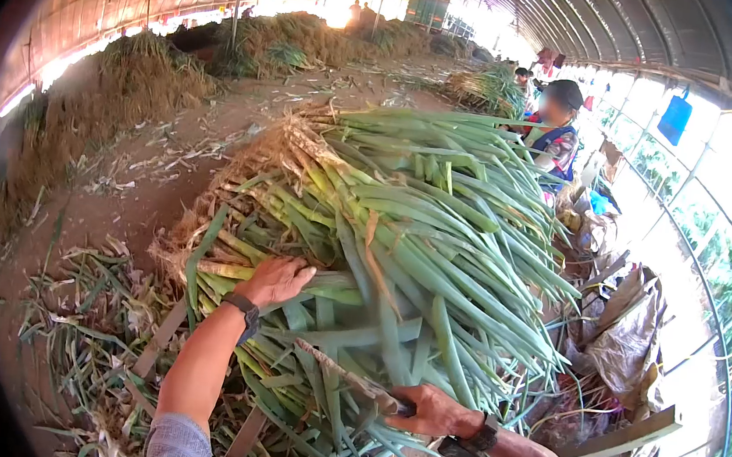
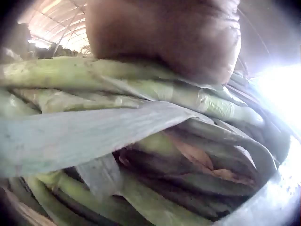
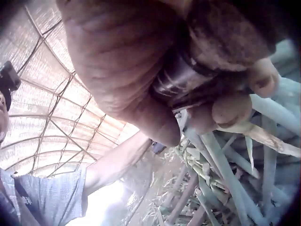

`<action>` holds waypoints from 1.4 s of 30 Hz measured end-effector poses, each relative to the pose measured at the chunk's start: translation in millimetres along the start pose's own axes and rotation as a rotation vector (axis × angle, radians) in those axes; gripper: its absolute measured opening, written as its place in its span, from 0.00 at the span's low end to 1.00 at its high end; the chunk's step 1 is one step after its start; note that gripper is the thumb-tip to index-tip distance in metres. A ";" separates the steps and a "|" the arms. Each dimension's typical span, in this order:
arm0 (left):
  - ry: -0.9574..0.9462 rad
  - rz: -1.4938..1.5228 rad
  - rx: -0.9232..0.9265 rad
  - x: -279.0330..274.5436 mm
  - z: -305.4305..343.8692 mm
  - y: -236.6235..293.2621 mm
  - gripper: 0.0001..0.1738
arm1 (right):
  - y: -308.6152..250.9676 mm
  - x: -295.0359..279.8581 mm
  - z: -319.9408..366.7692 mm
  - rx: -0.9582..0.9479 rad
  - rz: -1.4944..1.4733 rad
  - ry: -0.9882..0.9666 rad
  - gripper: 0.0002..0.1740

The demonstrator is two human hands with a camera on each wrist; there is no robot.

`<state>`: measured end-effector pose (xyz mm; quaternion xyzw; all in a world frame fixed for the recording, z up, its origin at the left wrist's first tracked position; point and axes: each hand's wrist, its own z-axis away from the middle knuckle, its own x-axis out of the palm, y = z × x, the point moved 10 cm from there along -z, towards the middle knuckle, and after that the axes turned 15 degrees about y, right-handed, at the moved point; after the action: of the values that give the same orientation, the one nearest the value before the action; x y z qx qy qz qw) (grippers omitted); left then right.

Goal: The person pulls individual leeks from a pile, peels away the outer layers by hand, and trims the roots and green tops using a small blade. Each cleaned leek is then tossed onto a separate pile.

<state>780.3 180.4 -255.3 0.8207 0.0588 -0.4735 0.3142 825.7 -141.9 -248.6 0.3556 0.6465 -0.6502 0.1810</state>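
Observation:
A large heap of long green onions (image 1: 438, 209) lies before me, pale rooty ends to the left and green leaves to the right. At its near left side, my left hand (image 1: 275, 280) grips stalks (image 2: 183, 94), with its fingers curled down over them. My right hand (image 1: 435, 411) holds a knife by its dark handle (image 3: 181, 77), lower right of the left hand. The knife's long, dirt-stained blade (image 1: 344, 369) points up and left, overlapping the leaves in the head view. The right fingers (image 3: 230, 110) wrap round the handle.
Cut leaf scraps (image 1: 101, 326) litter the ground at left. Brown, rooty piles (image 1: 123, 99) line the far left side. A person (image 1: 556, 132) sits beyond the heap at right. Crumpled sacks (image 1: 624, 341) and a wooden plank (image 1: 623, 437) lie along the right edge.

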 end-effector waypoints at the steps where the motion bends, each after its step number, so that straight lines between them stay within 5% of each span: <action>1: 0.014 -0.015 0.013 -1.5 1.8 2.3 0.34 | -0.5 -0.8 -1.1 -0.012 -0.002 0.004 0.24; 7: -0.092 -0.120 0.007 8.2 18.4 2.1 0.37 | 1.1 -2.6 6.4 0.049 0.092 -0.058 0.22; 11: 0.017 -0.016 0.092 1.7 44.5 16.9 0.33 | -3.4 -20.1 20.7 0.022 0.009 0.013 0.24; 13: 0.216 -0.013 0.357 -8.6 72.5 41.7 0.29 | 12.5 -17.1 33.0 0.089 0.024 0.012 0.25; 18: 0.191 0.126 0.022 7.1 141.5 46.1 0.25 | 20.4 -9.5 50.8 0.207 0.091 -0.015 0.27; 23: 0.220 0.129 0.278 31.3 234.9 98.3 0.32 | -6.9 1.9 59.2 0.215 0.056 -0.078 0.24; 29: 0.231 0.126 0.204 23.5 284.4 108.5 0.32 | -34.6 10.3 61.1 -0.009 0.479 0.018 0.17; 31: 0.389 0.206 0.028 4.1 291.4 77.2 0.27 | -32.6 15.1 60.5 -0.047 0.551 0.058 0.16; 35: 0.472 0.571 -0.841 36.7 327.9 -61.2 0.16 | -33.8 31.6 56.5 -0.095 0.583 0.050 0.17; 37: 0.489 0.998 -0.971 27.4 337.5 -69.4 0.20 | -39.3 39.9 49.7 -0.064 0.607 -0.015 0.17; 41: 0.595 0.844 -1.255 50.7 383.8 -101.5 0.24 | -41.9 63.2 42.5 -0.107 0.598 -0.115 0.16; 42: 0.467 0.965 -1.284 73.6 383.7 -100.4 0.25 | -46.7 73.1 41.9 -0.129 0.604 -0.182 0.17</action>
<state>496.8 26.1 -497.4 0.4941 0.0230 0.0207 0.8688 733.8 -161.5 -270.0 0.4598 0.5328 -0.5537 0.4451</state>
